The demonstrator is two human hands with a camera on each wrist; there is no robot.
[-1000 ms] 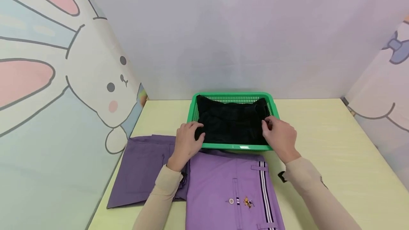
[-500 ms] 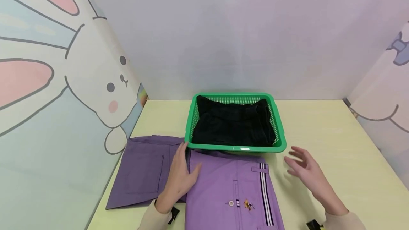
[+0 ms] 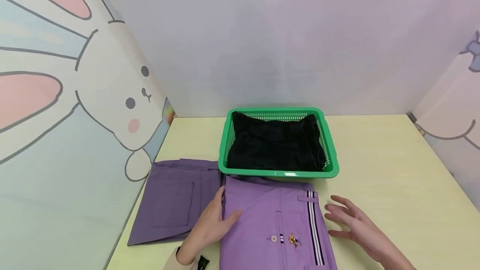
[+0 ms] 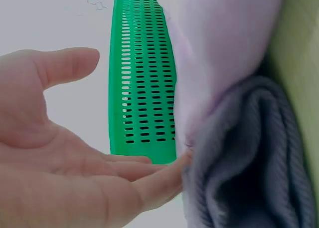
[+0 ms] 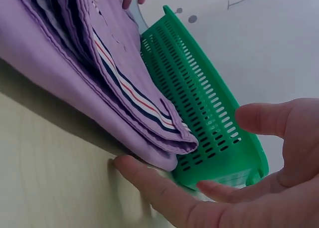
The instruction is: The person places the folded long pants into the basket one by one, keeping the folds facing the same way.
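Folded lilac trousers [image 3: 258,216] with a button, a small embroidered figure and a striped band lie at the front of the table. My left hand [image 3: 210,224] is at their left edge, fingers extended; in the left wrist view a fingertip [image 4: 187,158] meets the crease between the lilac cloth and dark purple cloth [image 4: 249,138]. Just right of the trousers is my right hand [image 3: 354,226], fingers spread and nothing in its grasp. In the right wrist view, its fingertip [image 5: 124,163] is low beside the trousers' layered edge [image 5: 184,143].
Behind the lilac trousers stands a green basket [image 3: 277,174] holding a folded black garment [image 3: 275,145]. A folded dark purple garment [image 3: 174,197] lies to the left. A wall closes off the back, and panels with cartoon rabbits [image 3: 112,107] flank the table.
Both hands have left the black garment in the basket and drawn back toward me, to either side of the lilac trousers. The basket and clothes have stayed in place.
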